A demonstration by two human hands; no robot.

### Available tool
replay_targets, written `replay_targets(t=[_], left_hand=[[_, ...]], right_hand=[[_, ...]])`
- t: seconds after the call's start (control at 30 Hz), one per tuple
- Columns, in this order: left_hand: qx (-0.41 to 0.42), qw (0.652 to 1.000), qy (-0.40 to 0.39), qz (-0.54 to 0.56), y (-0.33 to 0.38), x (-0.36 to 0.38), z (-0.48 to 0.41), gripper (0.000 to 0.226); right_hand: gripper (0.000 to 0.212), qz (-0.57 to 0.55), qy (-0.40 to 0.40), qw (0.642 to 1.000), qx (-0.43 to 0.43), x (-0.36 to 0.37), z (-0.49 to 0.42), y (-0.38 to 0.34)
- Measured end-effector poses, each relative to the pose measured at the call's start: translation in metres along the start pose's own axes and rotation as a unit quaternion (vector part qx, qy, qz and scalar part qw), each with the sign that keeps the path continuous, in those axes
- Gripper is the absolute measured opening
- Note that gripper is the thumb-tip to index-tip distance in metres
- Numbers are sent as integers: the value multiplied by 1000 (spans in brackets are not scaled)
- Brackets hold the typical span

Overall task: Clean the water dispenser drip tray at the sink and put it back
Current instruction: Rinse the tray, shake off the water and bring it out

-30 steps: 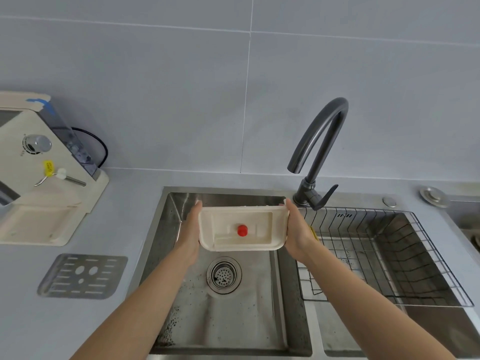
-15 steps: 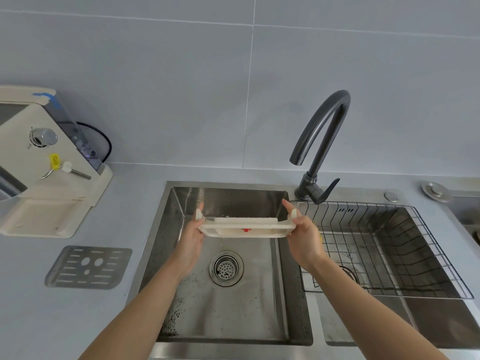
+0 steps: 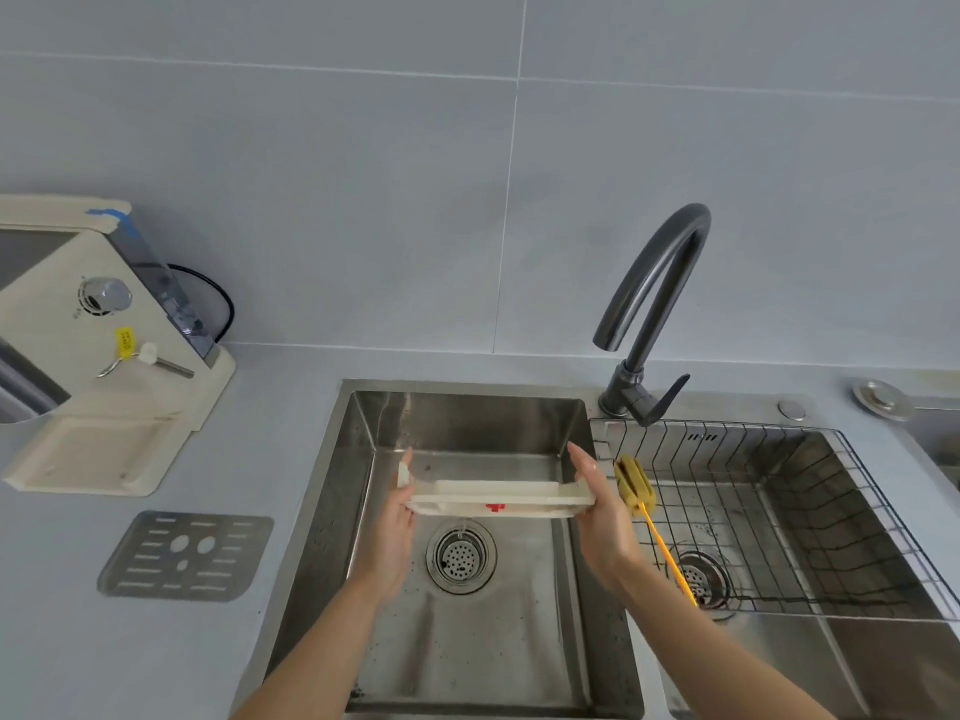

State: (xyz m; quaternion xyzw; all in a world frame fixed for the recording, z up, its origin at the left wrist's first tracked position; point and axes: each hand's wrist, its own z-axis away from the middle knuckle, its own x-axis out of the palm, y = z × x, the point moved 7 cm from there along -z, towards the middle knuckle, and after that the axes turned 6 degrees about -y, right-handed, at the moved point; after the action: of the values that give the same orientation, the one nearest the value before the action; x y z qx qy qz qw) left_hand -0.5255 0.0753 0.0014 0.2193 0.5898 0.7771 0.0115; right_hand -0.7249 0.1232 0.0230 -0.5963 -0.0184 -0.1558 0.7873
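- Cream drip tray [image 3: 498, 498] held edge-on, nearly level, above the drain of the left sink basin [image 3: 467, 423].
- Left hand [image 3: 387, 532] clamped on its left end, right hand [image 3: 602, 517] on its right end, thumbs raised.
- Red mark [image 3: 495, 507] on the tray's near edge, too blurred to read.
- Yellow tag [image 3: 123, 341] on water dispenser [image 3: 78, 356]: print too small to read.

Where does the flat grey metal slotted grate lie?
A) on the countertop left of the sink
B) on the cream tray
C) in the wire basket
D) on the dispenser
A: the flat grey metal slotted grate lies on the grey countertop left of the stainless steel sink, apart from the cream plastic drip tray that the left hand and the right hand hold over the basin.
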Motion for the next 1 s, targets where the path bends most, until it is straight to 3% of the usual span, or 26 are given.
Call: replay_targets(t=[0.13, 0.3, 0.5, 0.67, 0.83, 1.0], left_hand=[[46, 999, -18, -5, 29, 3, -13, 58], [-37, 998, 2, -43, -3, -3, -9, 52], [1, 999, -19, -34, 16, 3, -10, 66], [-48, 998, 6, -41, -14, -6, 2, 51], [2, 998, -14, -59, 14, 1, -7, 68], [-98, 988, -6, -118, -16, -7, -4, 52]], right_hand=[[41, -26, 6, 999, -32, -1, -7, -15], [44, -50, 19, 998, 34, 2, 1, 7], [42, -45, 38, 998, -9, -5, -4, -5], [40, -33, 42, 998, 44, -1, 3, 19], [40, -63, 68, 996, -14, -6, -4, -1], [44, -29, 49, 996, 72, -3, -3, 20]])
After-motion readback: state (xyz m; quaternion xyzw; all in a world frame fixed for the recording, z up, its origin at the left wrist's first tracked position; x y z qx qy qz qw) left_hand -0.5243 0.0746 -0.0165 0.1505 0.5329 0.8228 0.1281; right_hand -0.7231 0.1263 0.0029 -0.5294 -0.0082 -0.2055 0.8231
